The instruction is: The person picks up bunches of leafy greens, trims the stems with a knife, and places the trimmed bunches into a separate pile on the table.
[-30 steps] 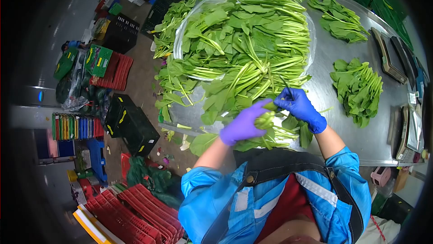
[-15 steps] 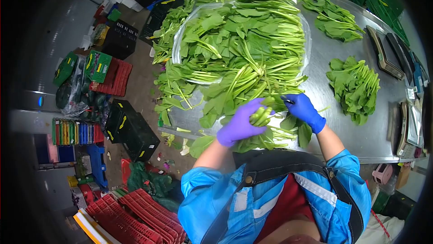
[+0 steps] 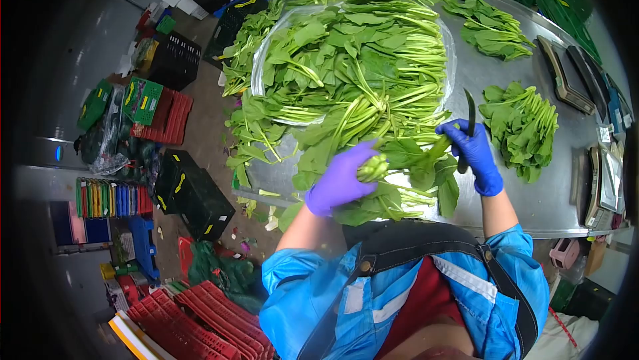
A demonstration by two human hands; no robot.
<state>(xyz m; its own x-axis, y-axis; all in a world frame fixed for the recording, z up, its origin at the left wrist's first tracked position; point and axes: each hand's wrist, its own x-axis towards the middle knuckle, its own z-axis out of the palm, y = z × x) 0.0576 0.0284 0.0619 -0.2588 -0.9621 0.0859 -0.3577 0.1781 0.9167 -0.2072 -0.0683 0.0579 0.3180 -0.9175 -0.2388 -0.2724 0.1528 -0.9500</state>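
Note:
My left hand, in a purple glove, grips a bunch of leafy greens by its stem ends at the near edge of the steel table. Wearing a blue glove, my right hand holds a small dark knife with the blade pointing up, and its fingers touch the leaves of the same bunch. A large heap of greens lies on clear plastic just beyond both hands.
Two smaller piles of greens lie on the table's right side. Scales and trays line the right edge. On the floor to the left stand black crates, red crates and green crates.
My right hand has pulled away to the right and raised the knife. The left hand has stayed on the bunch, shifting slightly left. The other person's hand at the far end has left the view.

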